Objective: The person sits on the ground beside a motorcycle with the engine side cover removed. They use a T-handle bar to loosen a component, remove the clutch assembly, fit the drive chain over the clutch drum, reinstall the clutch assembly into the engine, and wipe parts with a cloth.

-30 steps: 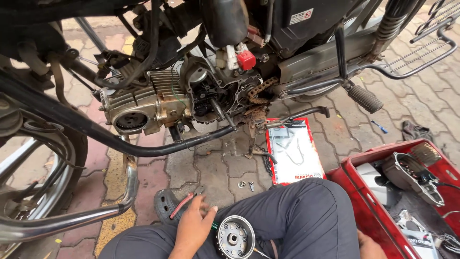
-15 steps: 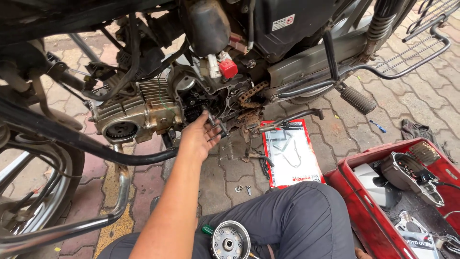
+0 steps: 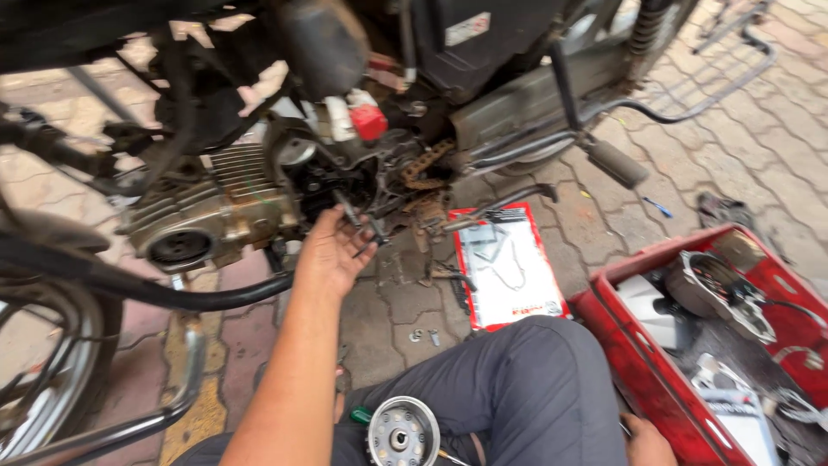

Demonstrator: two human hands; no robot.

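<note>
Head camera looks down on a motorcycle standing on paving blocks, with the person crouched beside it. At the far left the spoked front wheel (image 3: 39,362) and a curved chrome guard bar (image 3: 129,427) fill the corner, and a black frame tube (image 3: 129,289) sweeps across in front of the finned engine block (image 3: 207,216), so the arm has to come in over it. The left hand (image 3: 332,255) is stretched forward with palm up and fingers spread loose, its fingertips at the exposed side of the crankcase (image 3: 332,177), where a cover is off. It looks to be touching or cradling a small dark rod-like part (image 3: 355,220) jutting from that opening; whether the fingers are actually closed on it cannot be told. Just to the right, a rusty drive chain (image 3: 427,164) hangs slack.

Low in the frame, a round metal flywheel rotor (image 3: 403,434) lies on the person's lap, against the dark trousers (image 3: 509,397), within reach of either hand. A few small bolts (image 3: 424,335) sit on the paving near the knee. Further right a flat red-edged gasket packet (image 3: 509,263) lies on the ground under the footpeg (image 3: 617,164). The right hand (image 3: 647,442) is only partly in view at the bottom edge, resting near the wall of a red plastic crate (image 3: 630,354); its grip cannot be made out. The crate holds a removed engine cover (image 3: 716,293) and other loose parts, gathered off the ground.
</note>
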